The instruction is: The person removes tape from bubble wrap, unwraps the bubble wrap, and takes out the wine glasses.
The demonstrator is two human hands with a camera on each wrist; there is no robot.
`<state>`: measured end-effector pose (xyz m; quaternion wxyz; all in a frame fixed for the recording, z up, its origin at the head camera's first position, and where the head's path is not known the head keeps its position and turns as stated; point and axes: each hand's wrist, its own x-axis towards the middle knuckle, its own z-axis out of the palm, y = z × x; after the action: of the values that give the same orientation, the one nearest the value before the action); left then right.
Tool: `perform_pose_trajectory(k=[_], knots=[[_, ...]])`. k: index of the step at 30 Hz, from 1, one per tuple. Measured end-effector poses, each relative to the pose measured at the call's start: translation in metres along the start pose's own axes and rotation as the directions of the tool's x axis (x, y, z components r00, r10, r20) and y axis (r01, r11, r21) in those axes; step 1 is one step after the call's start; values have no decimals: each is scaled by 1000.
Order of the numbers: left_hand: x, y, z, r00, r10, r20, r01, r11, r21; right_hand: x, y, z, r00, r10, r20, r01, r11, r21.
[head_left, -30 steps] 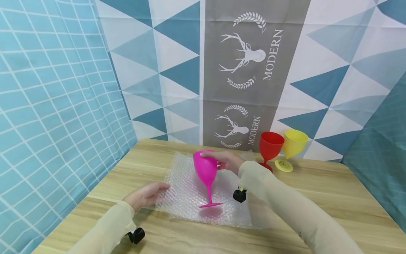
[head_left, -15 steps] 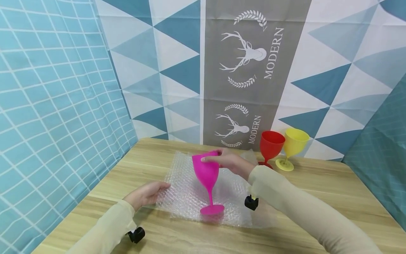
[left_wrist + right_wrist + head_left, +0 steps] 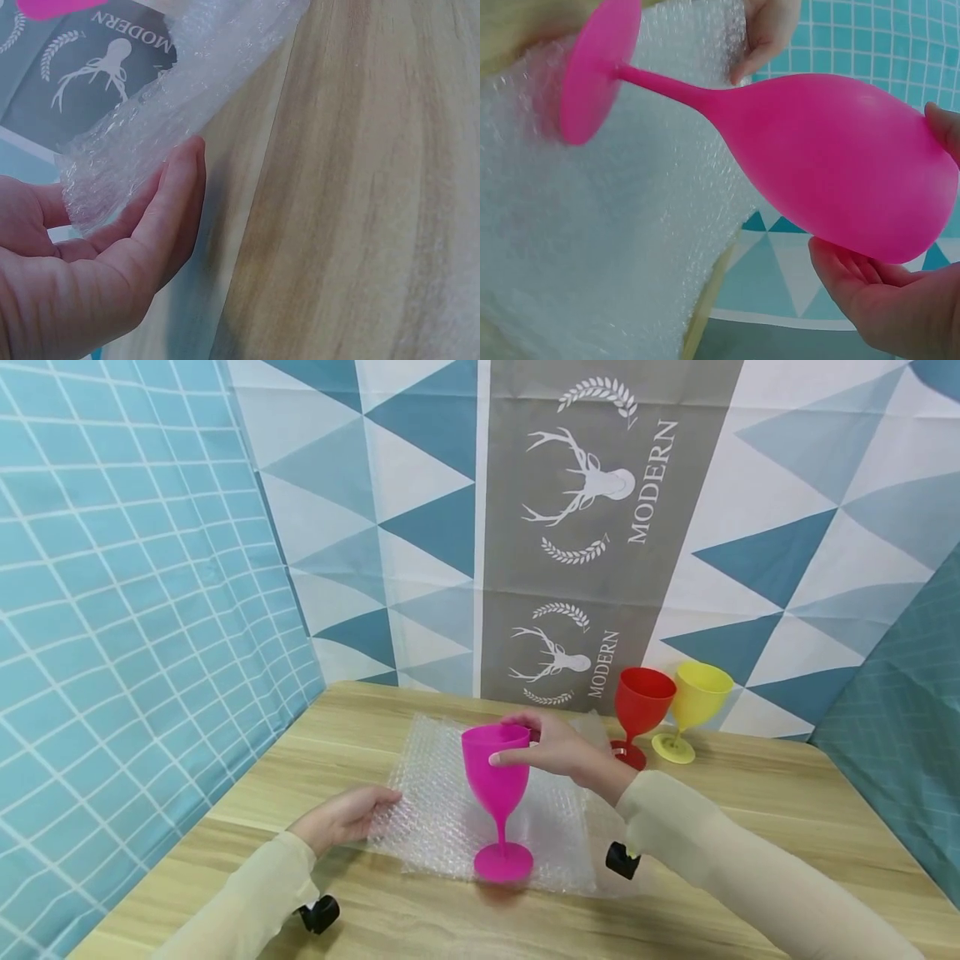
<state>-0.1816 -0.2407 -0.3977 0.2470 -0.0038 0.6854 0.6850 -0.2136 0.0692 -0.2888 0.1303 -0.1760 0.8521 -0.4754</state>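
My right hand grips a pink plastic goblet by the rim of its bowl, thumb on the near side and fingers at the far side. The goblet stands nearly upright over the front part of a bubble wrap sheet, its round foot overlapping the sheet's front edge. In the right wrist view the goblet shows its bowl, thin stem and flat foot. My left hand holds the sheet's left edge. The left wrist view has the bubble wrap between the thumb and fingers, raised off the wood.
A red goblet and a yellow goblet stand at the back right of the wooden table, close to the patterned backdrop. A blue grid-patterned cloth hangs along the left side.
The pink goblet has gone from tilted to more upright, its foot a little nearer the front. My right hand and forearm have shifted rightward. The left hand keeps its place on the bubble wrap.
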Motion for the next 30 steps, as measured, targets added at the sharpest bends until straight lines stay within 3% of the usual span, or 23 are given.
perform_pose_trajectory(k=[9,17,30], knots=[[1,-3,-8,997,30,75,-28,999,-32,-15,9,0,1000,-29,7,28,996,81],[-1,1,0,1000,-9,-6,9,1000,-22,-24,13,1,994,-110,7,109,990,89],[0,0,3,1000,-5,9,5,1000,-5,-44,13,1,979,-202,-16,203,974,102]])
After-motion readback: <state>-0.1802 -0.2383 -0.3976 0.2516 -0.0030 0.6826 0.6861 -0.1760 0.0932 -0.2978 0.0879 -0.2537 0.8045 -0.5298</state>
